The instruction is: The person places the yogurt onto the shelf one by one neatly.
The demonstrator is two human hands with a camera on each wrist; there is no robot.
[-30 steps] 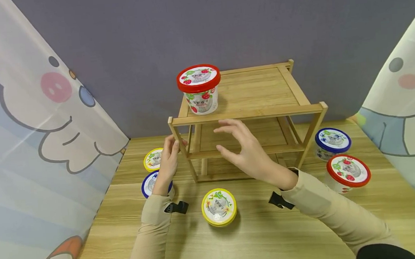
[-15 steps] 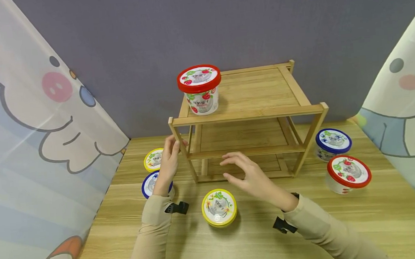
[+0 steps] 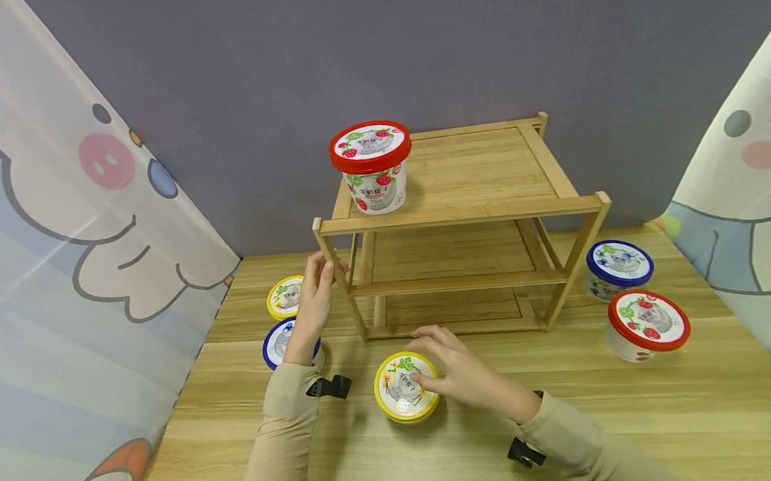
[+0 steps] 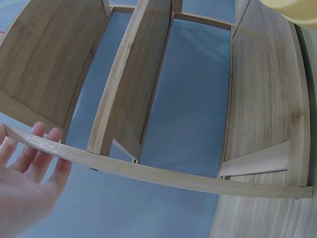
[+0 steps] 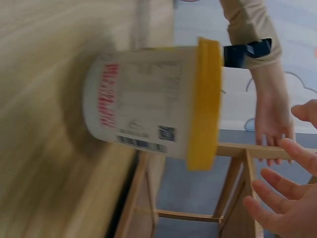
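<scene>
In the head view, my left hand point(image 3: 314, 299) grips the front left post of a three-tier wooden rack point(image 3: 465, 213). The left wrist view has its fingers wrapped around that post point(image 4: 163, 176). My right hand point(image 3: 471, 373) hovers at the right side of a yellow-lidded tub point(image 3: 398, 399) on the table, thumb over the lid's edge. From the right wrist, the white-sided tub point(image 5: 143, 99) stands apart from the spread right fingers point(image 5: 282, 186). A red-lidded strawberry tub point(image 3: 376, 192) sits on the rack's top left.
Beside my left forearm stand another yellow-lidded tub point(image 3: 284, 297) and a blue-lidded tub point(image 3: 277, 345), partly covered by the arm. At the right are a blue-lidded tub point(image 3: 620, 263) and a red-lidded tub point(image 3: 648, 319). A grey wall point(image 3: 452, 46) rises behind the rack.
My right hand has come down from in front of the rack's shelves to the yellow-lidded tub. The left hand keeps its grip on the post, and the tubs stay put.
</scene>
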